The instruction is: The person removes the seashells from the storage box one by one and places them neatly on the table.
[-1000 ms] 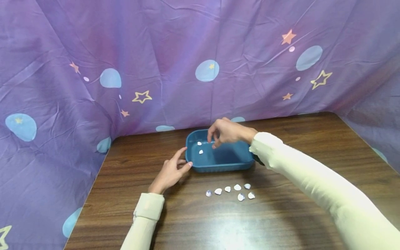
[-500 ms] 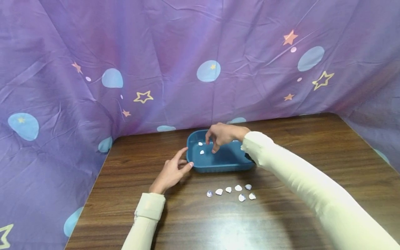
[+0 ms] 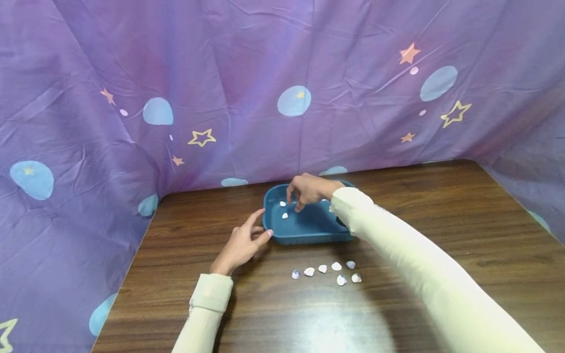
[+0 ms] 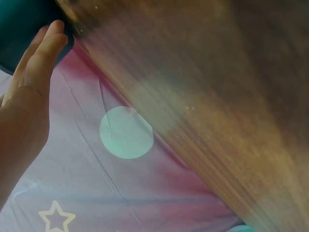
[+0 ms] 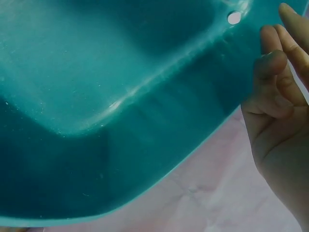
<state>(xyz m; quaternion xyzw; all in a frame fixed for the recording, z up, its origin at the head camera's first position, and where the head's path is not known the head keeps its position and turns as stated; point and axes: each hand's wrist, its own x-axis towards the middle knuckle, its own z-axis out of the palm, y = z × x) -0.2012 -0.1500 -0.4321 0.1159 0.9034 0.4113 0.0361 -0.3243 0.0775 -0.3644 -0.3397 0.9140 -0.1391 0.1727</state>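
A blue-green plastic bin (image 3: 309, 239) stands toward the back of the table. Two small white seashells (image 3: 284, 210) lie on its floor at the left. My right hand (image 3: 309, 189) hovers over the bin beside them, fingers loosely bent and thumb apart; I see nothing held. The right wrist view has this hand (image 5: 280, 101) at the bin's far wall, with one white shell (image 5: 234, 18) nearby. At the bin's left end, my left hand (image 3: 240, 242) touches the rim with extended fingers and thumb. Its fingers lie straight along the bin wall (image 4: 67, 46) in the left wrist view.
Several more white shells (image 3: 322, 268) lie on the wooden table (image 3: 185, 235) in front of the bin, mostly in a row. A purple curtain (image 3: 229, 88) with stars hangs close behind the table. A small white spot shows by the right wrist in the bin.
My right hand has moved a little left and down over the bin, toward the two shells inside. The left hand, bin and shells have stayed in place.
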